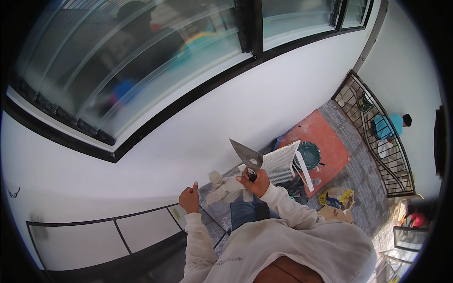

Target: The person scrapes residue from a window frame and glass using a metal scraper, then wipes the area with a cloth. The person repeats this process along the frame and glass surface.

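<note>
My right hand (257,183) grips the dark handle of a pointed trowel (247,154). Its grey metal blade is tilted up toward the white wall and bears a pale smear. To the left, my left hand (189,200) is closed with the thumb raised, near the lower part of the wall. Whatever its curled fingers may hold is hidden. Below and between my hands lies a crumpled, pale cloth or sack (225,189). Just beyond the right hand stands a white mesh-patterned chair (279,163).
A louvered window (141,61) with a dark frame spans the wall above. Right of me are a red board (334,150), a dark green bucket (309,155) and a yellow-blue bag (337,198). Behind a metal railing (375,137), a person in blue (391,125) crouches. A black-framed panel (99,236) sits lower left.
</note>
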